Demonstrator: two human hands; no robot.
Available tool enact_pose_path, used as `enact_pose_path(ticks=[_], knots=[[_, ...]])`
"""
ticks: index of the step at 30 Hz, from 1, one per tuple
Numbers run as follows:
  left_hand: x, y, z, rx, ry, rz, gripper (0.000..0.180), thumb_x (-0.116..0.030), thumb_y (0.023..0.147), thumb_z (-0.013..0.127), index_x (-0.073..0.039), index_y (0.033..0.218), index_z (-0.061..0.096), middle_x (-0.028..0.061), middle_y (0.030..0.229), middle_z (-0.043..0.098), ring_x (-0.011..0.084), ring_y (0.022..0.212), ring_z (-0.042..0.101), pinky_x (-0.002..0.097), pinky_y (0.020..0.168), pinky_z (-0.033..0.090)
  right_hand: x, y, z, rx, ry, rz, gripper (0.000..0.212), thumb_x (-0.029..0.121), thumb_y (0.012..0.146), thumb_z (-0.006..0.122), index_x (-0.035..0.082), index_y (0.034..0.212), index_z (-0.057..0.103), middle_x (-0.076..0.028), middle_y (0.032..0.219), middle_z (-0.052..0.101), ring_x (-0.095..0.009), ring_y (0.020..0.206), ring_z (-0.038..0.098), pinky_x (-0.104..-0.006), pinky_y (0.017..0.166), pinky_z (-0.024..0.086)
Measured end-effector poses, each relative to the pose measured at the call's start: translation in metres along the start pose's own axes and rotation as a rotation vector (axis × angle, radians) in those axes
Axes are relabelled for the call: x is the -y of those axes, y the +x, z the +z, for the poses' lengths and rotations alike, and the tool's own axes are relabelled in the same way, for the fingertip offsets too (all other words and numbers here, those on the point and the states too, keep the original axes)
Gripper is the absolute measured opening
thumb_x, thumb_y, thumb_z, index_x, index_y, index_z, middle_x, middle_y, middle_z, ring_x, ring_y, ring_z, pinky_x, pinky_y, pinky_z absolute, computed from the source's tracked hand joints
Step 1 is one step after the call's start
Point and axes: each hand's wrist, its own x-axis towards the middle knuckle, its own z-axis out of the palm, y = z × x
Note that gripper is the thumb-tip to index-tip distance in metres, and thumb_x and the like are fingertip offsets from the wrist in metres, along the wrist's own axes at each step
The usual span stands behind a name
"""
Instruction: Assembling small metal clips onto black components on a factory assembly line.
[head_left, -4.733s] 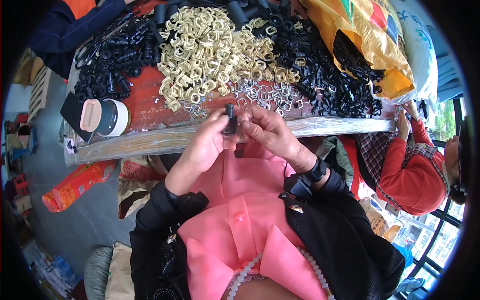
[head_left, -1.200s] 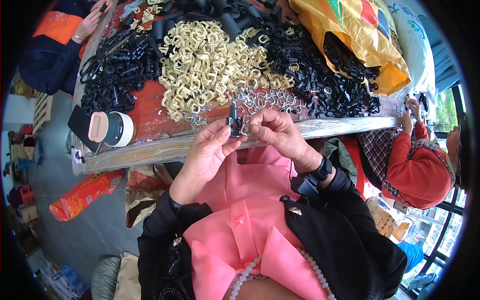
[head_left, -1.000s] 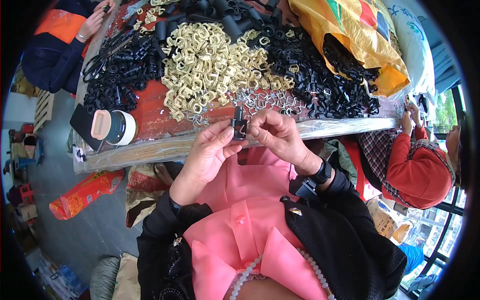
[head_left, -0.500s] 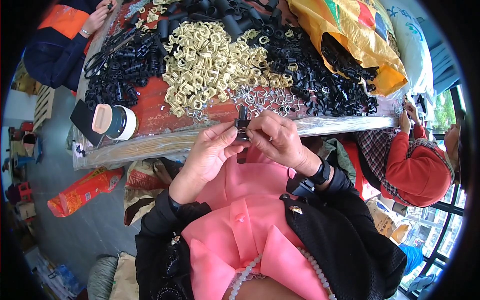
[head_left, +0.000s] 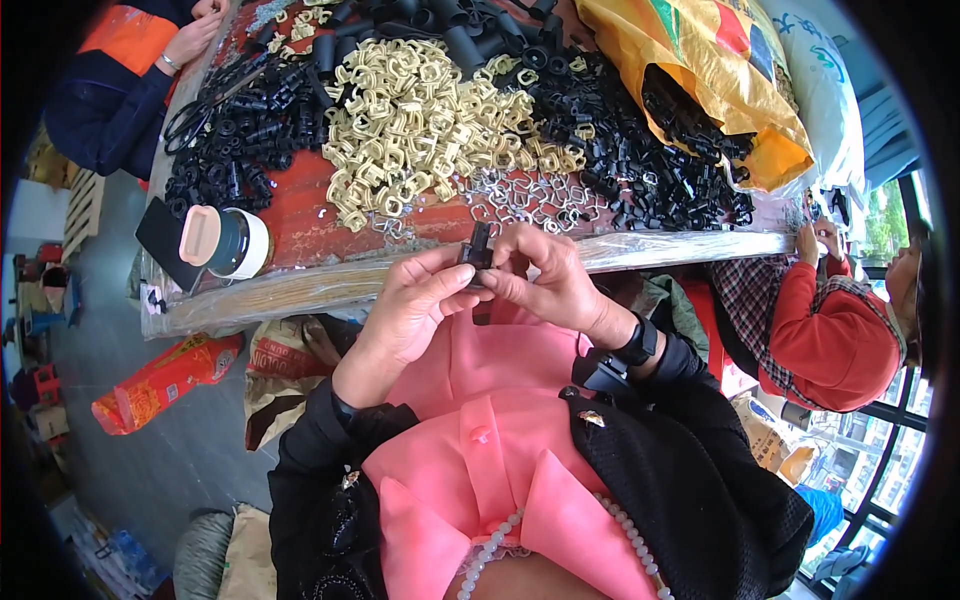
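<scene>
A small black plastic fitting with a narrow upright stem is held in front of my chest, just off the near table edge. My left hand pinches it from the left, thumb on its side. From the right, the thumb and bent fingers of my right hand close on its lower part. My fingers cover much of the fitting's underside. Beyond my hands lie bent metal wire clips, a heap of cream plastic clips, and black plastic parts on both sides.
A plastic-wrapped edge borders the red table. A lidded cup and a dark flat object stand at its left corner. A yellow sack of black parts lies back right. Co-workers sit at left and right.
The black fitting has tilted, its stem now leaning right. My right fingers have shifted around it, with the thumb lower. The left co-worker's hands have moved slightly.
</scene>
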Motion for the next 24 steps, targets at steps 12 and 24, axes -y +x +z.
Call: enact_pose_path(ticks=[12,24], knots=[[-0.003,0.007,-0.030,-0.234,-0.138,0.149,0.017,-0.009,0.081,0.050,-0.001,0.095,0.054,0.0148,0.092,0.058,0.0179,0.075,0.059,0.0222,0.066,0.050,-0.049,0.070,0.015,0.197,-0.844,-0.005,0.011,0.008,0.073,0.057,0.006,0.082,0.051,-0.009,0.079,0.054,-0.024,0.063,0.055,-0.0319,0.055,0.044],[0.003,0.007,-0.017,-0.191,-0.123,0.108,0.019,-0.008,0.079,0.055,-0.001,0.097,0.054,0.0096,0.089,0.059,0.0181,0.076,0.059,0.0222,0.065,0.049,-0.018,0.034,-0.007,0.144,0.394,0.226,0.017,0.019,0.082,0.052,0.002,0.086,0.050,-0.003,0.070,0.053,-0.009,0.063,0.049,-0.0238,0.056,0.041]])
